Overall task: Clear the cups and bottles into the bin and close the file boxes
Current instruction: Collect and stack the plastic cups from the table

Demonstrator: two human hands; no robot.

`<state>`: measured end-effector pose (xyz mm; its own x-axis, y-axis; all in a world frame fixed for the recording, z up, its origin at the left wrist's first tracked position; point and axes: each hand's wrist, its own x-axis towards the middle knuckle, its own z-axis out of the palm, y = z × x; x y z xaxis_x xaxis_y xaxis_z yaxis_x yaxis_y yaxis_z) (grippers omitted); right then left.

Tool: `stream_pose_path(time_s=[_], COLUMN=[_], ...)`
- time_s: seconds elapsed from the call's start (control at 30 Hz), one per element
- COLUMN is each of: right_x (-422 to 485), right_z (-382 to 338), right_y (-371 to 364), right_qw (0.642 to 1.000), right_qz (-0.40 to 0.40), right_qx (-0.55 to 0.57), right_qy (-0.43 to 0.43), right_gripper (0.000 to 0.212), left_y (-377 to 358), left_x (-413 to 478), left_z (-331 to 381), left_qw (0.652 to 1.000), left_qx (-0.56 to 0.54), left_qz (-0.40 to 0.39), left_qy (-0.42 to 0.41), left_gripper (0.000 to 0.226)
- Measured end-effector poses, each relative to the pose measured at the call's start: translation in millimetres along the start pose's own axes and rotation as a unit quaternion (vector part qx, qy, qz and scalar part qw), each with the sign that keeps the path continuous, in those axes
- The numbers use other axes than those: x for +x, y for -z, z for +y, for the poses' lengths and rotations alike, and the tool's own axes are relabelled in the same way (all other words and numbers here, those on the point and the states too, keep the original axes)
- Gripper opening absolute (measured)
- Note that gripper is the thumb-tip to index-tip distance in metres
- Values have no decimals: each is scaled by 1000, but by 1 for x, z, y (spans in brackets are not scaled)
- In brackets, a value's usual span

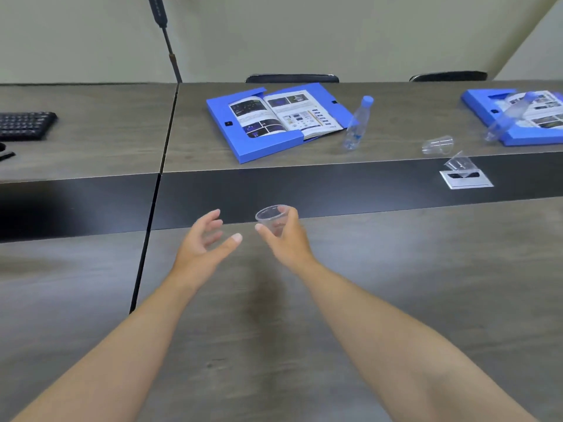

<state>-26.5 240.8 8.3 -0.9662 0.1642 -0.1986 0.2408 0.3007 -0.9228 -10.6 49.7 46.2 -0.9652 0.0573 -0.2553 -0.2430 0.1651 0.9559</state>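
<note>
Clear plastic cup (272, 219) gripped by right hand (285, 239).

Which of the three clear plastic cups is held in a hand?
The upright cup nearest the camera, gripped by the right hand. The other two cups lie untouched far right.

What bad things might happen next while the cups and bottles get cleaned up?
1. The right hand pinches the thin clear cup near its rim; it might crumple or slip.
2. The tipped cup could roll across the table.
3. The standing bottle sits right beside the open file box; closing the flap could knock it over.
</note>
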Motion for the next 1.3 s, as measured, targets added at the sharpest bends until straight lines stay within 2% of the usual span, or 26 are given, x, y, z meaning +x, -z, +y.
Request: stream_pose_path(time_s=[0.1, 0.2, 0.37, 0.43, 0.53, 0.63, 0.8, 1.03, 1.17, 1.3], right_x=[-29, -59, -105, -126, -155, -188, -246, -347, -393, -419], right_z=[-15, -20, -20, -16, -16, -9, 9, 73, 109, 129], right_y=[24, 51, 102, 132, 172, 218, 291, 420, 490, 532], right_qw=[999, 997, 995, 993, 989, 983, 982, 962, 956, 957], right_qz=[27, 42, 77, 100, 129, 157, 166, 265, 287, 288], right_qx=[27, 38, 25, 20, 8, -1, -35, -34, -43, -31], right_qy=[25, 50, 57, 63, 76, 94, 88, 60, 35, 23], right_gripper=[57, 59, 81, 83, 84, 91, 114, 99, 94, 92], left_y=[-37, -78, -140, -169, -209, -258, -331, -412, -439, -449], left_x=[-8, -20, -46, -62, -82, -110, -164, -232, -258, -282], left_z=[22, 43, 64, 78, 95, 112, 130, 130, 123, 120], left_qw=[998, 993, 981, 974, 968, 963, 950, 942, 952, 961], left_qx=[-39, -64, -58, -51, -43, -47, -32, 32, 61, 74], left_qz=[-48, -95, -177, -209, -234, -244, -272, -277, -238, -207], left_qy=[-18, -30, -55, -73, -85, -108, -150, -188, -185, -166], left_gripper=[104, 110, 92, 79, 72, 69, 49, 57, 55, 63])
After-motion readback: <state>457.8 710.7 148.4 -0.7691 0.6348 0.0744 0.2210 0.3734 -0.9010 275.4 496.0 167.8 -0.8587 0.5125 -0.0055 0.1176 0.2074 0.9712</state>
